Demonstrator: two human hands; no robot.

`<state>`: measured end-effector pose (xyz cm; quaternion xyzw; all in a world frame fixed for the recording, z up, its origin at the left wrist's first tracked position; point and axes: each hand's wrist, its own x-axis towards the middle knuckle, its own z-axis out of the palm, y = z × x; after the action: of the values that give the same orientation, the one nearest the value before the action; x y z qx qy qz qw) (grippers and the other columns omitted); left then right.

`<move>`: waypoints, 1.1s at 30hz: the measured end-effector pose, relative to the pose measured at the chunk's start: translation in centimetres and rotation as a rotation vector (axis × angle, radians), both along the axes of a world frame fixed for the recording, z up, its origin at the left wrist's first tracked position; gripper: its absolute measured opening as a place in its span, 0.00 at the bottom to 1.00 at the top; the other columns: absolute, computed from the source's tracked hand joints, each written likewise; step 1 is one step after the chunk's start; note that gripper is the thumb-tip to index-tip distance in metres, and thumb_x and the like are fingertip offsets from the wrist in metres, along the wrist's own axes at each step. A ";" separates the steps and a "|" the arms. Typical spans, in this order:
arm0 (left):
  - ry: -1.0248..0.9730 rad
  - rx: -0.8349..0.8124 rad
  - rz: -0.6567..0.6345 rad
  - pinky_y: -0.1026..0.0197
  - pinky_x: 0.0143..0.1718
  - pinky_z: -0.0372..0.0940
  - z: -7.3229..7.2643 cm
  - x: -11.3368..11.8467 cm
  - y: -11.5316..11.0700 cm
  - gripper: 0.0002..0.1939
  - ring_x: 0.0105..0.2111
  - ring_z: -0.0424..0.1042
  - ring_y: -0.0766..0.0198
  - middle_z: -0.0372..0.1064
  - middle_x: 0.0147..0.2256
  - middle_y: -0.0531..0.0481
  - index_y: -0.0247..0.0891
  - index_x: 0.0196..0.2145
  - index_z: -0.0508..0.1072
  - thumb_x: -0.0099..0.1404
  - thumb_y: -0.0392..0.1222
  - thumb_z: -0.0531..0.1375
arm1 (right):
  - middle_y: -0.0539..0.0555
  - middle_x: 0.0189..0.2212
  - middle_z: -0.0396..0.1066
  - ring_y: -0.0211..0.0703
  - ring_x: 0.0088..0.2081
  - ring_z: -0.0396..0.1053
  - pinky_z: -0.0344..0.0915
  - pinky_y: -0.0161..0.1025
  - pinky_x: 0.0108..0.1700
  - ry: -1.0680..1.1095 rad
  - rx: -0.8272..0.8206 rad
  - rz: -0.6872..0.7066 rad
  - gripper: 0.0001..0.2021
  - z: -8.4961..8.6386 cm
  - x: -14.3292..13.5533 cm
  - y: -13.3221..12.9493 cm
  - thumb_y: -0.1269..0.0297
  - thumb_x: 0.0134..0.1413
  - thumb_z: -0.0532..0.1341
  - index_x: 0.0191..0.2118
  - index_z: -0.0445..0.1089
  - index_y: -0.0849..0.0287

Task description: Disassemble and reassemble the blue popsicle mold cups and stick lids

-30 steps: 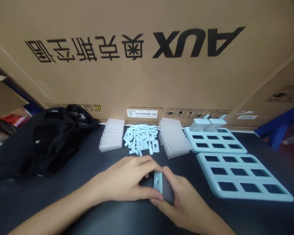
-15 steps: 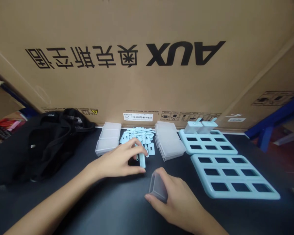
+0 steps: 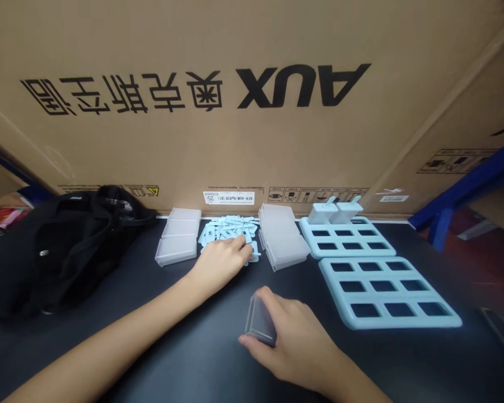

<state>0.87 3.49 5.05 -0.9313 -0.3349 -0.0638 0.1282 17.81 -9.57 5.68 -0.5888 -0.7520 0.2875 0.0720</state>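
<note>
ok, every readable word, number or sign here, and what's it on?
"AUX": cardboard carton, upside down
"奥克斯空调": same carton, upside down
"KFR-46W/BpR3E(B1)": white label on carton, upside down
"25": same label
Yellow warning triangle: carton; text beside it unreadable
Too small or blurred: text around the pictograms, barcode sticker, black bag's marking

- A huge cardboard carton [image 3: 185,151] stands like a wall, its AUX lettering [image 3: 297,85] upside down.
- Black tabletop [image 3: 185,347] at its foot, catching soft light.
- Blue bars [image 3: 442,228] slant in at both edges.
</note>
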 end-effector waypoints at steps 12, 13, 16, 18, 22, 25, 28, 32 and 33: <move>0.008 -0.106 0.021 0.62 0.24 0.62 -0.2 -0.2 -1.1 0.11 0.30 0.75 0.58 0.71 0.33 0.46 0.37 0.36 0.71 0.73 0.43 0.52 | 0.56 0.43 0.73 0.57 0.45 0.72 0.58 0.44 0.41 -0.006 0.006 0.020 0.21 0.5 0.2 0.0 0.45 0.58 0.58 0.48 0.62 0.56; 0.009 -0.112 0.013 0.62 0.25 0.63 -0.4 -0.3 -1.0 0.11 0.30 0.75 0.58 0.71 0.33 0.46 0.37 0.36 0.71 0.73 0.41 0.51 | 0.56 0.43 0.73 0.57 0.45 0.72 0.59 0.44 0.41 -0.010 0.008 0.021 0.21 0.5 0.2 0.1 0.45 0.58 0.58 0.48 0.63 0.56; -0.052 -0.138 0.027 0.61 0.28 0.66 -0.6 -0.5 -1.1 0.13 0.32 0.75 0.56 0.72 0.33 0.45 0.37 0.36 0.71 0.75 0.42 0.50 | 0.57 0.43 0.73 0.57 0.44 0.72 0.61 0.45 0.41 -0.007 0.003 0.017 0.20 0.6 0.1 0.1 0.46 0.57 0.58 0.47 0.63 0.56; -0.185 -0.229 0.027 0.59 0.33 0.68 0.0 -1.0 -1.6 0.14 0.35 0.75 0.57 0.73 0.36 0.45 0.37 0.42 0.72 0.75 0.46 0.50 | 0.58 0.43 0.73 0.57 0.45 0.73 0.62 0.46 0.42 0.015 0.010 0.003 0.21 0.6 0.1 0.0 0.47 0.57 0.58 0.49 0.63 0.57; -0.442 -0.675 -0.192 0.59 0.44 0.70 2.2 -2.9 -4.1 0.23 0.42 0.74 0.60 0.70 0.51 0.45 0.44 0.58 0.65 0.70 0.55 0.59 | 0.62 0.49 0.71 0.57 0.48 0.72 0.66 0.49 0.48 0.121 0.054 -0.009 0.24 0.4 0.3 -0.4 0.56 0.56 0.58 0.56 0.60 0.59; -0.455 -0.840 -0.323 0.57 0.53 0.69 3.0 -4.4 -6.0 0.30 0.50 0.71 0.58 0.62 0.59 0.44 0.47 0.59 0.65 0.63 0.55 0.66 | 0.65 0.54 0.66 0.58 0.55 0.68 0.66 0.52 0.54 0.186 0.070 0.051 0.28 0.0 0.2 -0.8 0.63 0.52 0.58 0.59 0.57 0.61; -0.462 -0.846 -0.298 0.59 0.50 0.70 2.8 -5.6 -6.9 0.23 0.48 0.72 0.60 0.64 0.57 0.43 0.46 0.54 0.71 0.64 0.52 0.66 | 0.65 0.56 0.62 0.56 0.59 0.64 0.65 0.51 0.57 0.244 0.130 0.125 0.31 -0.5 -0.2 -1.0 0.67 0.51 0.58 0.62 0.54 0.61; -0.505 -0.808 -0.288 0.56 0.51 0.70 3.3 -8.0 -5.5 0.21 0.49 0.72 0.57 0.68 0.52 0.42 0.43 0.51 0.75 0.61 0.49 0.69 | 0.68 0.56 0.58 0.55 0.57 0.65 0.69 0.51 0.54 0.296 0.325 0.074 0.32 -1.2 -0.5 -0.9 0.65 0.53 0.60 0.62 0.49 0.61; -0.521 -0.768 -0.278 0.55 0.51 0.70 3.6 -8.9 -4.6 0.20 0.49 0.72 0.57 0.68 0.51 0.42 0.43 0.50 0.75 0.61 0.48 0.69 | 0.68 0.56 0.57 0.55 0.56 0.65 0.70 0.51 0.53 0.299 0.375 0.038 0.33 -1.3 -0.5 -0.8 0.63 0.54 0.60 0.62 0.48 0.61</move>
<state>-8.01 -1.09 8.68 -0.9003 -0.2275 -0.1830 -0.3228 17.34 -10.41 4.41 -0.5016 -0.7842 0.2281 0.2852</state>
